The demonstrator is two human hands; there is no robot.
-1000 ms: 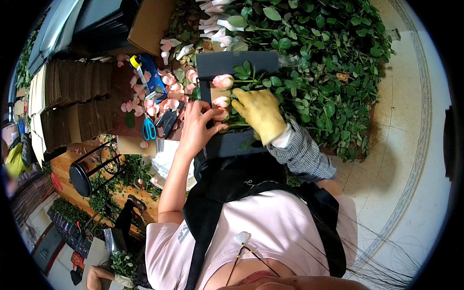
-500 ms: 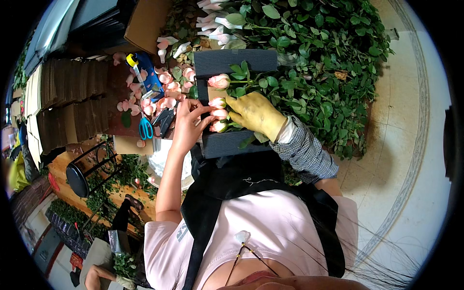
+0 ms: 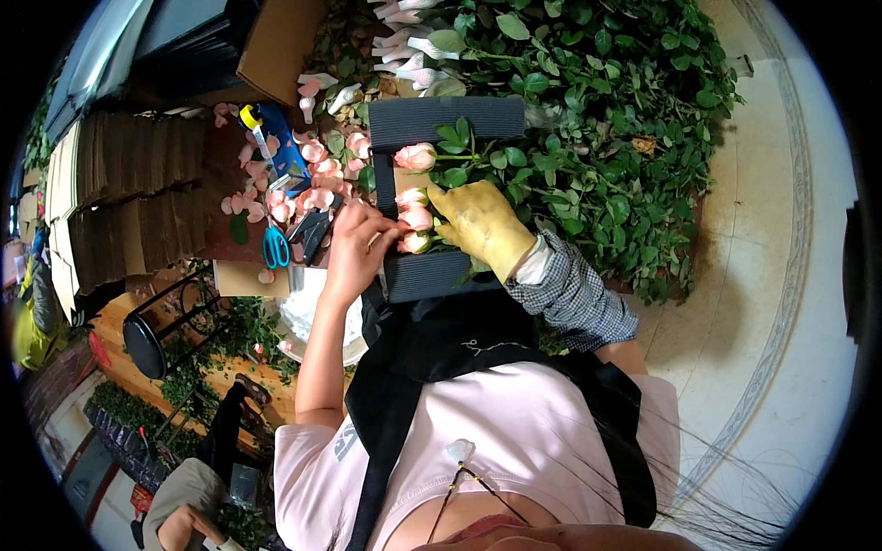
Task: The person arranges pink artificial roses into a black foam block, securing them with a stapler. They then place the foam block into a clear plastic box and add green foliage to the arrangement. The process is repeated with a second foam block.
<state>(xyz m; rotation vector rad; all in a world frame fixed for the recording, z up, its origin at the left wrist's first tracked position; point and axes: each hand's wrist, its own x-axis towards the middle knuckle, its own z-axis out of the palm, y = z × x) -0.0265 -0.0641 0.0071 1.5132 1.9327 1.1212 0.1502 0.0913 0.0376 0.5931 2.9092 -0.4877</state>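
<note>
Three pink roses [image 3: 413, 218] lie close together on a cardboard strip in a ribbed dark wrap [image 3: 446, 119], and a single rose [image 3: 413, 156] is above them. My left hand [image 3: 360, 243], bare, has bent fingers pinching at the lower roses' petals. My right hand [image 3: 473, 225], in a yellow glove, has its fingers curled on the same roses from the stem side, fingertips partly hidden. Left of the wrap lie loose petals [image 3: 312, 147], blue-handled scissors [image 3: 274, 246], a black tool [image 3: 317, 230] and a yellow-topped tool [image 3: 257, 129].
Leafy stems [image 3: 625, 184] pile at the right, sleeved buds [image 3: 413, 64] at the top. Cardboard stacks [image 3: 124, 193] stand left, a black stool [image 3: 145, 342] below them. A co-worker's leg and arm [image 3: 179, 514] show at lower left.
Both hands and the lower roses have shifted slightly left since a second ago, and a third rose head now shows more fully. The co-worker at lower left has moved.
</note>
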